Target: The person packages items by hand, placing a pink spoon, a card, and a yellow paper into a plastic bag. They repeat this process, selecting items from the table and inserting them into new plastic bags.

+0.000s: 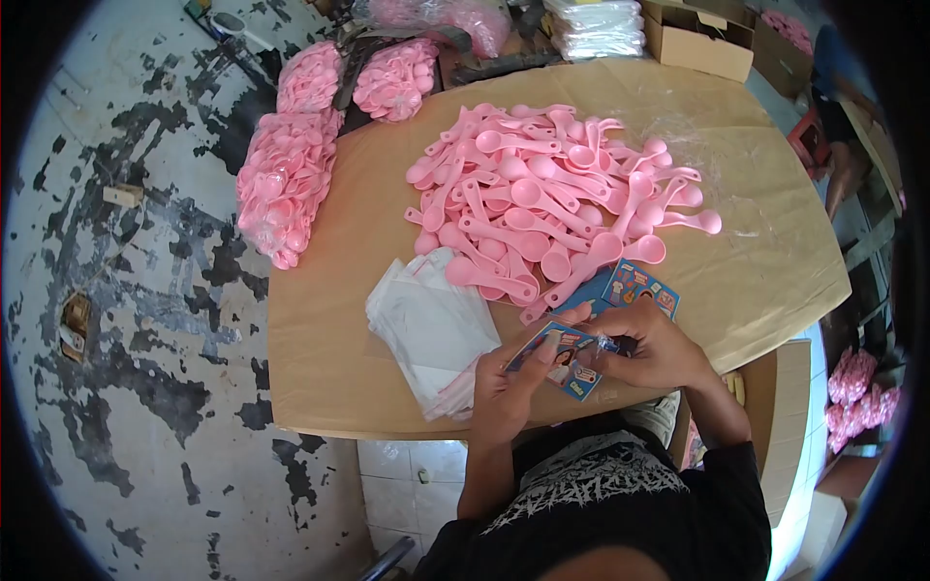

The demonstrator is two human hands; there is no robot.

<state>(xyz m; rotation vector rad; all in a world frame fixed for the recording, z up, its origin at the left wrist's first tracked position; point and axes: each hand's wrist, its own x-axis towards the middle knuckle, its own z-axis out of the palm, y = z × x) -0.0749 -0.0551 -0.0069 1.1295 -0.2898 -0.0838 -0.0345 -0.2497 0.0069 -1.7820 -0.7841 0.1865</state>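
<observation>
My left hand (506, 389) grips a blue printed card (578, 380) by its left side, thumb lying over the front. At the card's right edge, my right hand (664, 349) pinches a bit of shiny clear plastic (605, 344). More blue printed cards (639, 288) lie on the table just beyond my right hand. A stack of clear plastic bags (431, 324) is spread to the left of my hands. Beyond the cards is a large heap of pink plastic measuring spoons (552, 194), its nearest handles reaching close to my fingers.
The brown-covered table (775, 242) has a curved edge. Bags packed with pink spoons (289, 179) stand off its left side. A cardboard box (699, 44) and stacked plastic packs (596, 29) are at the back. Another person (841, 107) is at the far right, and an open carton (783, 402) sits beside me.
</observation>
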